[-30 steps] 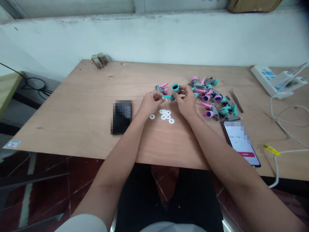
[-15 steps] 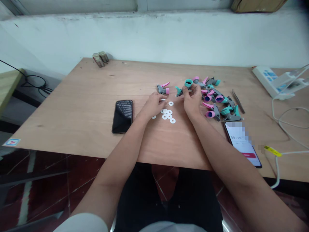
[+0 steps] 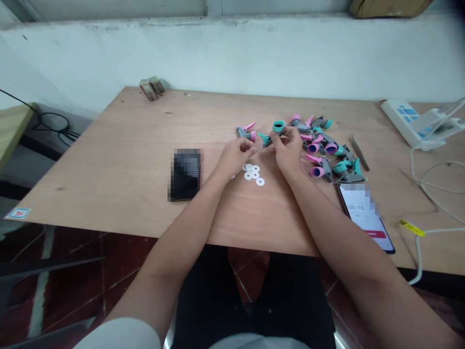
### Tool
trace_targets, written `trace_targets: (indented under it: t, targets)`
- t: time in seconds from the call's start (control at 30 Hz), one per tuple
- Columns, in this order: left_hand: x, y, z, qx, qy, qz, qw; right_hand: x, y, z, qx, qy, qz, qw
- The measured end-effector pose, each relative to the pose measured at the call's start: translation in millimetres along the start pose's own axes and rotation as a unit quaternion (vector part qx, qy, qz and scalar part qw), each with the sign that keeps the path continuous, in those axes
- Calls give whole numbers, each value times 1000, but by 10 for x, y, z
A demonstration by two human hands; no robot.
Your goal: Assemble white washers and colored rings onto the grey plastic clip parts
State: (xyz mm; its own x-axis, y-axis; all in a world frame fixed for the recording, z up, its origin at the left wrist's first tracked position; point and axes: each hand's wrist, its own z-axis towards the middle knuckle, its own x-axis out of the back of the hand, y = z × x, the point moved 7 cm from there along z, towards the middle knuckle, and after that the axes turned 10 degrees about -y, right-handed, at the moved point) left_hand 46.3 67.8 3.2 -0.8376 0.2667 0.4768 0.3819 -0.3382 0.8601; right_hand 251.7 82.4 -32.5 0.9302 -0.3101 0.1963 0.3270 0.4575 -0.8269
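Note:
My right hand is closed around a grey and teal trigger sprayer head, its teal collar facing up with the dark opening showing. My left hand is beside it, low over the table, thumb and fingers bent together; whatever sits between the fingertips is too small to make out. Just below the fingers lie several white ring washers, some overlapping, a few partly covered by the left hand. Beyond that hand rests a pink and grey sprayer head.
A pile of pink, teal and grey sprayer heads lies right of my right hand, with tweezers beside it. One phone is at left, another at right. A power strip with cables stands on the wooden table.
The sprayer head in my right hand has shifted slightly left and down. My left fingers have moved slightly right, and the lone washer that lay near them no longer shows.

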Motion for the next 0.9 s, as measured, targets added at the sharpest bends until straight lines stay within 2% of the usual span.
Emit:
trace_targets:
  t: [0.07, 0.17, 0.27, 0.37, 0.57, 0.73, 0.9]
  targets:
    - [101, 29, -19, -7, 47, -107, 993, -39, -42, -17, -12, -12, 21, 1000]
    - [178, 82, -43, -14, 82, -180, 980, -142, -212, -71, -11, -66, 29, 997]
    - [131, 124, -40, -20, 56, -202, 978, -249, -467, -142, 28, -138, 13, 990]
    - [62, 130, -36, -27, 32, -208, 977, -295, -631, -194, 54, -173, -7, 983]
    - [15, 52, -26, -23, 19, -201, 979, -279, -642, -199, 60, -158, -6, 986]
    - [62, 93, -39, -59, 30, -187, 980, -262, -618, -191, 70, -148, -3, 987]
    - [2, 81, -47, -11, 0, -220, 975, -262, -627, -203, 77, -147, -25, 986]
